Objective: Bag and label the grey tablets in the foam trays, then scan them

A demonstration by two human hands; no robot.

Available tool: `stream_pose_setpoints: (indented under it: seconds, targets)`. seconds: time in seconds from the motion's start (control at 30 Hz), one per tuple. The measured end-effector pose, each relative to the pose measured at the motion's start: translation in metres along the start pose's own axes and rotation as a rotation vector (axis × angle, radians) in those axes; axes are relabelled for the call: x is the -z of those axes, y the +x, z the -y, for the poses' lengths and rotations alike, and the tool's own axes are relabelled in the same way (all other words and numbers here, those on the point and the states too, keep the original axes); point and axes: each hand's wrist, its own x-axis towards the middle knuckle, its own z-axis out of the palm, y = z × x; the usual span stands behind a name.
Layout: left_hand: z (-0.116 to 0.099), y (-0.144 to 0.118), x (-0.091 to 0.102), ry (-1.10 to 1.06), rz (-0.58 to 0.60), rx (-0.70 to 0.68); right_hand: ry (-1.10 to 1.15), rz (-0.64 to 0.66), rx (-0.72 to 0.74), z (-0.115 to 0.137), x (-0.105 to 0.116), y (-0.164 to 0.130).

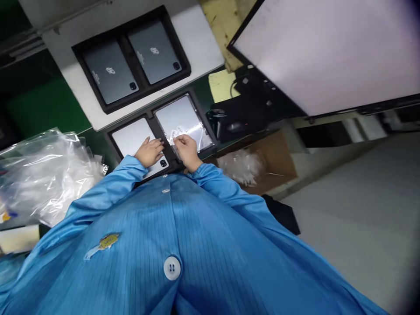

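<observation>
In front of me lies a black two-slot tray [150, 115] with a silver tablet in each slot. My left hand [149, 152] rests on the left tablet [131, 137], fingers spread, near its camera corner. Over the right tablet [179, 114], a shiny clear plastic film [198, 132] shows creases and bright glare. My right hand [187, 151] pinches the film near its left side, beside a small white printed label [177, 131]. The fingertips cover the exact spot gripped.
Another black tray [124, 47] with two dark grey tablets sits on the white surface beyond. Clear plastic bags [55, 175] are piled at left. A large monitor [328, 52], a mouse [235, 127] and a yellow note [224, 85] stand right. A cardboard box [278, 164] holds crumpled plastic.
</observation>
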Motion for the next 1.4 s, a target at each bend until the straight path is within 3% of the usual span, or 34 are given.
stream_pose_setpoints:
  seconds: [0.1, 0.17, 0.27, 0.4, 0.5, 0.67, 0.8, 0.87, 0.97, 1.1, 1.23, 1.3, 1.4]
  targets:
    - [0.006, 0.02, 0.002, 0.029, 0.03, -0.136, -0.092, -0.032, 0.007, -0.002, 0.023, -0.005]
    - [0.014, 0.029, 0.002, 0.017, 0.015, -0.204, -0.148, -0.015, 0.034, -0.002, 0.024, -0.008]
    - [0.022, 0.039, 0.004, 0.04, 0.038, -0.276, -0.221, 0.008, 0.084, 0.001, 0.011, -0.005]
    - [0.016, 0.042, 0.015, 0.135, 0.036, -0.292, -0.342, -0.046, 0.101, 0.015, -0.012, 0.006]
    - [0.007, 0.025, 0.031, 0.108, -0.11, -0.286, -0.391, 0.065, 0.112, 0.028, -0.028, 0.007]
    - [0.001, -0.025, 0.055, 0.031, -0.456, -0.204, -0.579, 0.433, 0.181, 0.036, -0.058, 0.0]
    - [-0.003, -0.046, 0.063, 0.012, -0.545, -0.14, -0.677, 0.428, 0.236, 0.037, -0.061, 0.0]
    - [-0.006, -0.044, 0.061, 0.024, -0.516, -0.077, -0.605, 0.363, 0.296, 0.037, -0.046, 0.002]
    - [-0.012, -0.031, 0.043, 0.054, -0.401, 0.026, -0.423, 0.267, 0.348, 0.03, -0.006, 0.004]
    - [-0.019, -0.018, 0.007, 0.052, -0.241, 0.233, -0.152, 0.189, 0.257, 0.004, 0.061, 0.003]
    - [-0.029, -0.005, -0.014, 0.04, -0.329, 0.389, 0.03, 0.074, 0.175, -0.023, 0.117, -0.001]
    - [-0.045, 0.016, -0.021, 0.028, -0.387, 0.362, 0.083, 0.017, 0.152, -0.03, 0.139, -0.002]
    - [-0.083, 0.07, -0.039, -0.026, -0.334, 0.181, 0.129, -0.039, 0.127, -0.031, 0.163, 0.004]
